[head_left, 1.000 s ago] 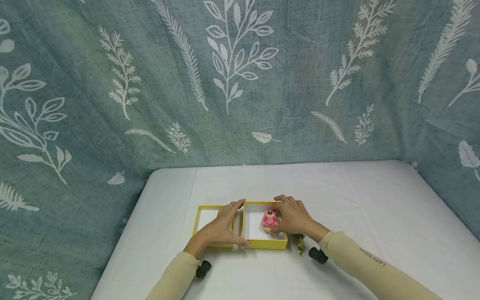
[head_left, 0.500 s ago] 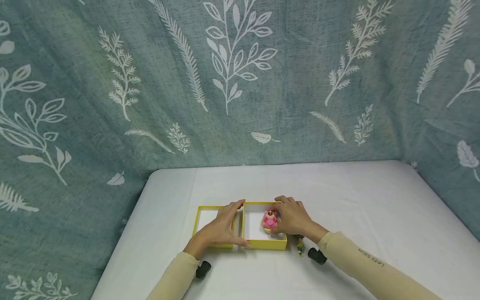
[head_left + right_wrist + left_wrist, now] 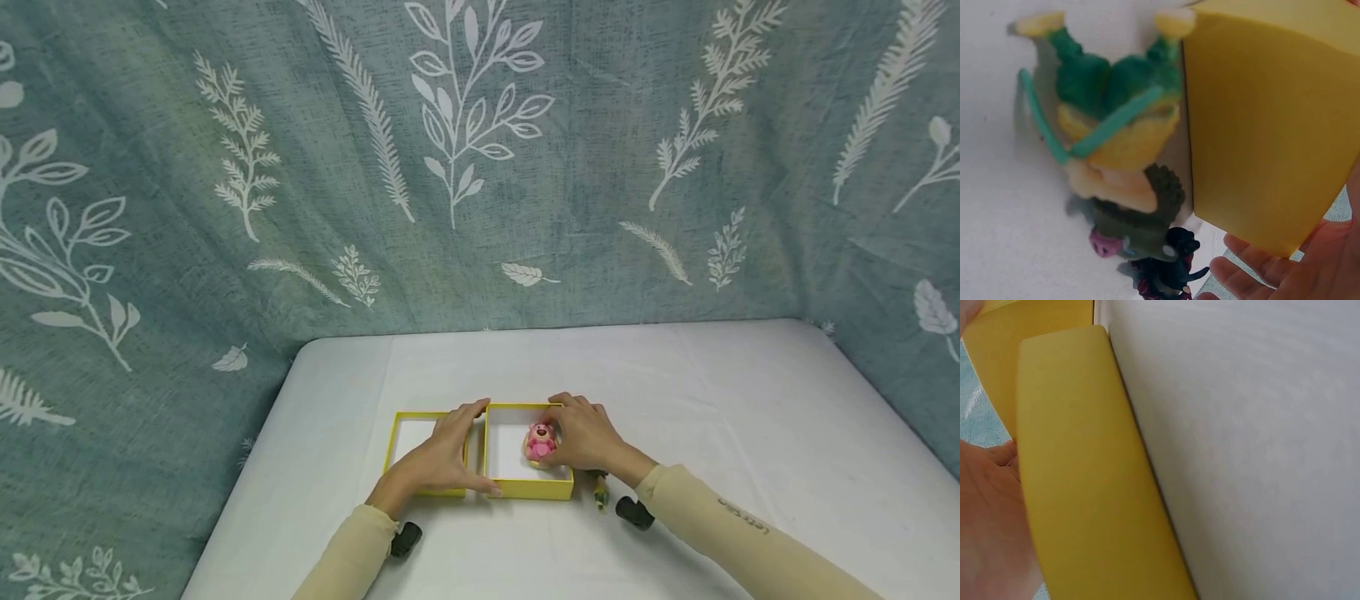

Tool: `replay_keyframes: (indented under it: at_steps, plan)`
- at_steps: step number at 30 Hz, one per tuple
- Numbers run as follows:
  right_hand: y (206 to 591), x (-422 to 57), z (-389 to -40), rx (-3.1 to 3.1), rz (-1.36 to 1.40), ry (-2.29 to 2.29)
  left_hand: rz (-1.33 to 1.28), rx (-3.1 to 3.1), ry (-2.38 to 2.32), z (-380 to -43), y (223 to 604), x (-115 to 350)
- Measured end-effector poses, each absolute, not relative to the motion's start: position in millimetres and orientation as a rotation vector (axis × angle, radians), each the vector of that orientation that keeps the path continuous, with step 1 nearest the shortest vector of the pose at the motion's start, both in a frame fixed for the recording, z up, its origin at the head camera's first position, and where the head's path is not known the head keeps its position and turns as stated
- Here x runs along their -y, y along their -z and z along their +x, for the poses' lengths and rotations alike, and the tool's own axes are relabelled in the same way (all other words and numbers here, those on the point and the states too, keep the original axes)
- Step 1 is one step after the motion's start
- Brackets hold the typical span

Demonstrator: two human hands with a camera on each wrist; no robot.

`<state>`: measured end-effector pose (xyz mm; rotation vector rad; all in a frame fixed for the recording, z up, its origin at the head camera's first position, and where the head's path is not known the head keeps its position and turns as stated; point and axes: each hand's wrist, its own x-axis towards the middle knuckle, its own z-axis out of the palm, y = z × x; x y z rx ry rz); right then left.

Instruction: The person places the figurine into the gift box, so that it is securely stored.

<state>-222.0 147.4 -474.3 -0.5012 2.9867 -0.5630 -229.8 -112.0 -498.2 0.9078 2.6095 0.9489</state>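
Note:
In the head view a yellow box point(image 3: 534, 490) with a white inside stands open on the table. My left hand point(image 3: 438, 457) holds it along its left side, thumb at the near corner and fingers at the far one. Inside the box, toward its right, sits a pink bear figurine point(image 3: 540, 443). My right hand point(image 3: 585, 433) reaches over the right wall and pinches the bear between thumb and forefinger; other fingers lie by the back rim. Left of the box is a second shallow yellow tray point(image 3: 391, 450), partly covered by the left hand.
Right of the box lie small figurines: a green and yellow figure point(image 3: 1116, 106), a dark green one with a pink snout point(image 3: 1129, 231), and a dark one point(image 3: 1175, 259). A white cloth covers the table point(image 3: 675, 400); a patterned curtain point(image 3: 487, 250) hangs behind.
The pink bear has turned or tilted slightly in my right fingers. Both hands and the yellow box stay where they were.

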Motion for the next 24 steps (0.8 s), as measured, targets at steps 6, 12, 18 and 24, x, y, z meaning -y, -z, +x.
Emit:
replay_keyframes:
  at_steps: [6, 12, 18, 24]
  plan:
    - [472.6, -148.1, -221.3, -2.981, -0.511, 0.574, 0.893, -2.613, -0.938, -230.1, 498.7, 111.8]
    - [472.0, -148.2, -220.4, -2.979, -0.508, 0.592, 0.893, -2.612, -0.935, -229.6, 497.3, 111.9]
    - [471.8, -148.4, -220.2, -2.973, -0.506, 0.585, 0.896, -2.612, -0.943, -229.8, 498.1, 111.7]
    - [471.9, -149.6, -220.2, -2.974, -0.502, 0.576, 0.893, -2.619, -0.941, -229.8, 498.8, 111.1]
